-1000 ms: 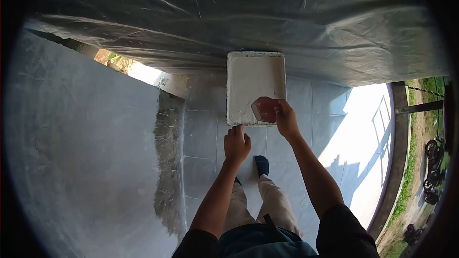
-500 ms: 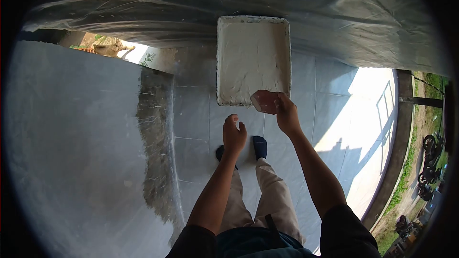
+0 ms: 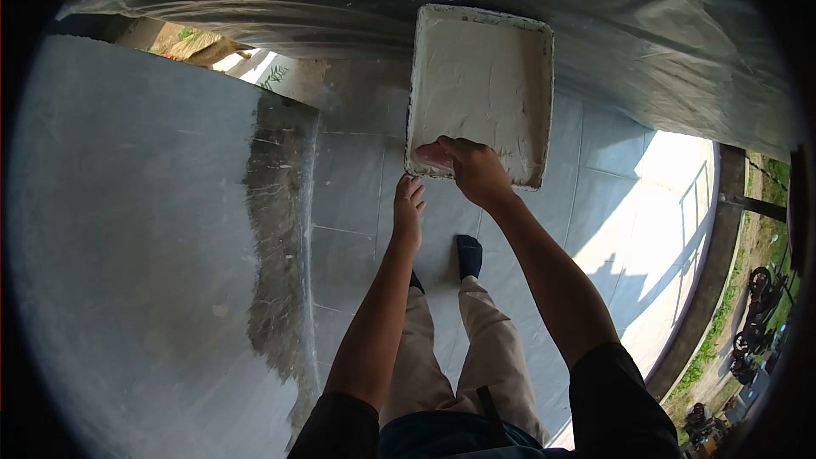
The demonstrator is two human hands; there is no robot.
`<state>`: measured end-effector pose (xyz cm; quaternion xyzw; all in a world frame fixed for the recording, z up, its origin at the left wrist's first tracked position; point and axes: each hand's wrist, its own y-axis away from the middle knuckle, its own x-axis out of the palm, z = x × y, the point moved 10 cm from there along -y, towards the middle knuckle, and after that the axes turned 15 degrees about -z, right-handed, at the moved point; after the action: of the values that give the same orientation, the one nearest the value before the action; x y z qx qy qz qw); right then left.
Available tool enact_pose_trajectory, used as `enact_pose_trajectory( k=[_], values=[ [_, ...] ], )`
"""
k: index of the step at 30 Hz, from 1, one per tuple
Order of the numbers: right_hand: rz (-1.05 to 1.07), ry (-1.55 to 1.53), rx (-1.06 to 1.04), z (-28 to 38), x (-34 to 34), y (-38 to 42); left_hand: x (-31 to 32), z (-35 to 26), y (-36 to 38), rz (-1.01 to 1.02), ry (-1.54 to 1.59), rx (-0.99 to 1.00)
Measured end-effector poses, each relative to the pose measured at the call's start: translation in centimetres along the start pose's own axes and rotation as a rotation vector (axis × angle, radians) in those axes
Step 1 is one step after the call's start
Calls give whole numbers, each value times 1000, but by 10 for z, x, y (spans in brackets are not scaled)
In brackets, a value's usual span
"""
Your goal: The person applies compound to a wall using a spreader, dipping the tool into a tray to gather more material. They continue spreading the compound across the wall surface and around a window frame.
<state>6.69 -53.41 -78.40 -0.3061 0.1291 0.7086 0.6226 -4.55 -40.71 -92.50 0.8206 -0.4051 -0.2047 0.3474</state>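
A rectangular tray (image 3: 549, 102) holds a layer of white, paste-like filler (image 3: 480, 76) with ridges and smears in its surface. My right hand (image 3: 483, 172) is closed on a flat reddish scraper (image 3: 434, 154), held low over the tray's near left part, its blade overlapping the filler. My left hand (image 3: 409, 208) is just below the near left corner of the tray, fingers extended and slightly apart, fingertips right at the rim. Nothing shows in its palm.
To the left stands a grey wall (image 3: 144, 204) with a rough, darker unsmoothed strip (image 3: 276, 229) along its edge. Dark plastic sheeting (image 3: 646, 42) hangs beyond the tray. Large pale tiles (image 3: 348, 178) cover the floor around my feet. Motorcycles (image 3: 756, 306) stand outside at right.
My right hand has swung left with the scraper, from the tray's near right corner to its near left. My left hand has risen to the rim. The tray appears shifted up and right, slightly turned.
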Motion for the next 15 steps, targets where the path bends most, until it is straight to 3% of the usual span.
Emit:
enact_pose_trajectory(
  k=[15],
  values=[
    [136,85,-112,-9,36,-18,2,-8,0,25,30,-24]
  ],
)
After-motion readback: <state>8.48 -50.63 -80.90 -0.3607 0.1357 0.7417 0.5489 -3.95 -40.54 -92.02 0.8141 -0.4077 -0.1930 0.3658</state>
